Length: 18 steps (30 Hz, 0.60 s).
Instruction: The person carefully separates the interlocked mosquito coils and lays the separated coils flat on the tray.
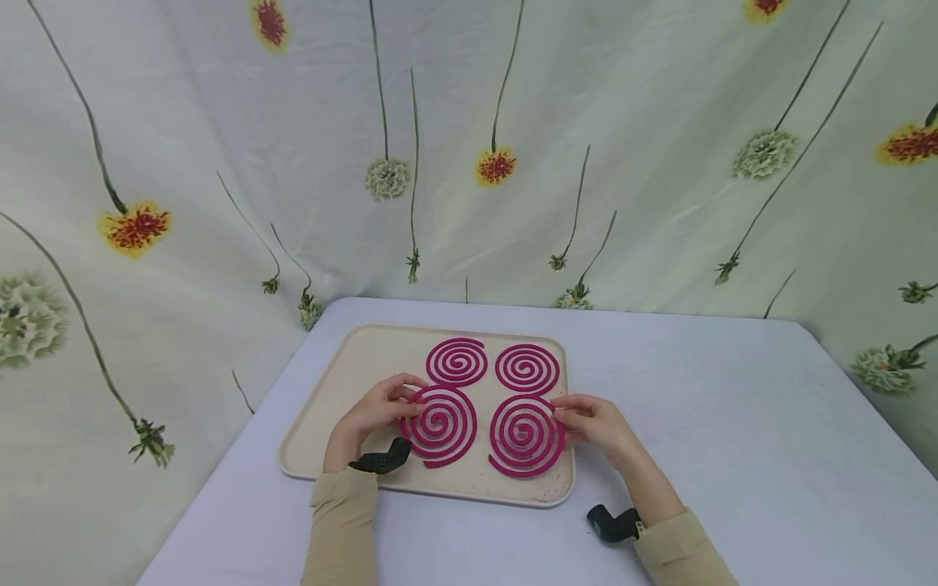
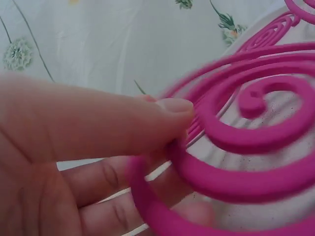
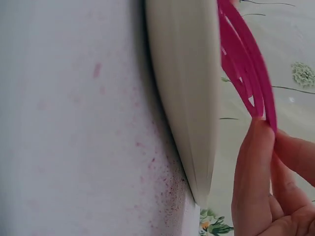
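Observation:
Four magenta mosquito coils are over a cream tray [image 1: 366, 362] in the head view. My left hand [image 1: 372, 413] pinches the outer rings of the front left mosquito coil [image 1: 437, 421] between thumb and fingers; the left wrist view shows this coil [image 2: 246, 189] close up, with the thumb on top. With fingertips and thumb, my right hand [image 1: 597, 425] holds the right edge of the front right mosquito coil [image 1: 523, 434]. In the right wrist view that coil [image 3: 253, 59] is seen edge-on, raised off the tray's rim [image 3: 184, 73].
Behind the held coils lie a back left coil [image 1: 458, 363] and a back right coil [image 1: 525, 369]. A white cloth covers the table [image 1: 696, 407]. Magenta crumbs [image 3: 153, 160] dot the cloth beside the tray. A flowered curtain [image 1: 469, 228] hangs behind.

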{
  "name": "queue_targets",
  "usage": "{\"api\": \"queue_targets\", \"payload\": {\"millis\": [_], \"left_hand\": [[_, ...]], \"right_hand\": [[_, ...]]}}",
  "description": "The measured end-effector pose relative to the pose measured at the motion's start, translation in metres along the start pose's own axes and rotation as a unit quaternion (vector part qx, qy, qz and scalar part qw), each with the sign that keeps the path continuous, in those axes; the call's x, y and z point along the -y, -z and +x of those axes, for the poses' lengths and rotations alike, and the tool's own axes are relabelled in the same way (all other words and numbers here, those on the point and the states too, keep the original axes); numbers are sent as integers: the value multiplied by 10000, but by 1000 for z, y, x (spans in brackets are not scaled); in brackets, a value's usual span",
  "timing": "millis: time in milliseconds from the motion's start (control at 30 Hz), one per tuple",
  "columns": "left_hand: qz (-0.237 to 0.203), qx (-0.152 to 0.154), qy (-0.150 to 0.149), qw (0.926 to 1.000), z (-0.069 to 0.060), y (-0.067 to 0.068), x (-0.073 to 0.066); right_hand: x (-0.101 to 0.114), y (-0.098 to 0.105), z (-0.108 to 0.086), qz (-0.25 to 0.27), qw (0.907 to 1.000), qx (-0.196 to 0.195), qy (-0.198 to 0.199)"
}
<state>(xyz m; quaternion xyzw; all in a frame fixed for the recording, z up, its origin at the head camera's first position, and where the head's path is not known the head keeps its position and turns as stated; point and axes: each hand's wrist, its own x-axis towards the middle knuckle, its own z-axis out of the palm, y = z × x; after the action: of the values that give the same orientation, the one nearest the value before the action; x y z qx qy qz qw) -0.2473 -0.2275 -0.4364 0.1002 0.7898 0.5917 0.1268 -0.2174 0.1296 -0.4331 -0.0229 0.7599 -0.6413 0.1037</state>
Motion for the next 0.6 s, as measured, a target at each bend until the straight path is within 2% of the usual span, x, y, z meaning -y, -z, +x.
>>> {"api": "queue_targets", "payload": {"millis": [200, 333, 467, 600], "left_hand": [[849, -334, 38, 9958, -1, -1, -8], [1548, -440, 160, 9868, -2, -4, -14], [2203, -453, 129, 9743, -2, -9, -24], [2494, -463, -188, 9671, -7, -19, -39]], "right_hand": [[-1, -1, 0, -377, 9993, -9, 14], [4, 0, -3, -952, 9952, 178, 116], [16, 4, -11, -1761, 9838, 260, 211], [31, 8, -21, -2547, 9663, 74, 366]]}}
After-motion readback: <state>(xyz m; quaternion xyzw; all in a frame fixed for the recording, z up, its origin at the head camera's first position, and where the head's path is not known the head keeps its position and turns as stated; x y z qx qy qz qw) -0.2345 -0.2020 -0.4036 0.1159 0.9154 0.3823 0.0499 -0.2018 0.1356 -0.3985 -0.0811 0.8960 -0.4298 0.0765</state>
